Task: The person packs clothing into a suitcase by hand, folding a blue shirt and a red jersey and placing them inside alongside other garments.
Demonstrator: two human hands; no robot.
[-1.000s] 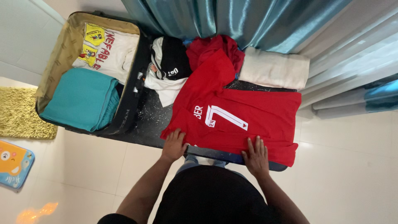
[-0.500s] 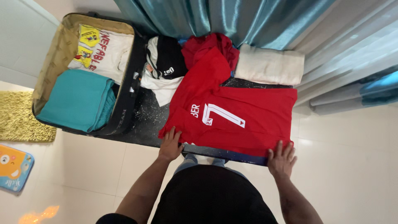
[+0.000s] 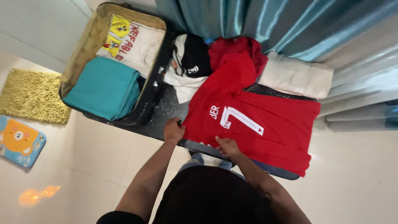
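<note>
1. As I looked down through the head camera, my left hand (image 3: pixel 173 131) was closed on the near left corner of the red jersey (image 3: pixel 265 124), fingers curled over the cloth at the suitcase's edge.
2. My right hand (image 3: pixel 227 147) lay on the jersey's near hem, close to the left hand; its fingers seemed bent onto the fabric, though I could not tell whether they pinched it or merely pressed.
3. Red jersey: spread back-side up, white numeral and lettering showing, across the black suitcase lid (image 3: pixel 166 112), with one sleeve reaching up toward the curtain.
4. Crumpled red garment (image 3: pixel 232 47): above the jersey, touching its sleeve.
5. Black-and-white garment (image 3: pixel 188 62): bunched just left of the red items, on the lid.
6. Folded cream cloth (image 3: pixel 296 76): at the jersey's far right, beside the curtain.
7. Open suitcase half (image 3: pixel 83 49), tan-lined, to the left: held a folded teal garment (image 3: pixel 103 87) nearest me and a white printed shirt (image 3: pixel 132 41) behind it.
8. Teal satin curtain (image 3: pixel 257 20): hung along the far side.
9. Yellow shag mat (image 3: pixel 31 95) and a blue-and-orange cartoon mat (image 3: pixel 18 141): on the pale tiled floor (image 3: pixel 352 195), well left of the suitcase.
</note>
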